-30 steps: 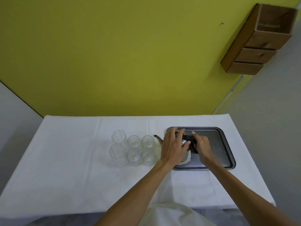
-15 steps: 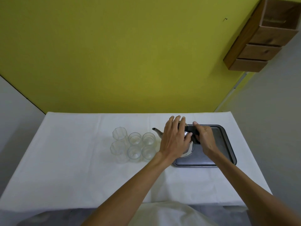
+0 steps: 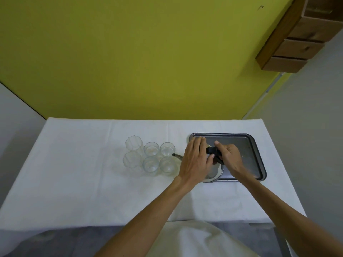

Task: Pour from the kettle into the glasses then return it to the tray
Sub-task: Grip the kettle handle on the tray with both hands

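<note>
1. Kettle (image 3: 213, 173) mostly hidden under both hands. Only the spout tip, a strip of the black handle and the near rim of the steel body show. Can't tell if its base is seated on the tray (image 3: 246, 145) or lifted off it.
2. Left hand (image 3: 194, 162) lies flat, fingers extended, over the kettle's top; contact looks likely, no wrapped grip visible. Right hand (image 3: 230, 156) is clenched around the black handle.
3. Kettle sits at the tray's left near corner, body overhanging the near edge in this view. Spout points left, tip just beside the glasses (image 3: 150, 154).
4. Count: six clear glasses, two rows of three, upright on the tabletop (image 3: 74, 164) left of the tray. Two leftmost are faceted. Contents hard to make out. One kettle, one tray.
5. Around: white cloth on the tabletop, yellow wall behind, wooden shelf unit (image 3: 300, 34) upper right, cut off by the frame edge.
</note>
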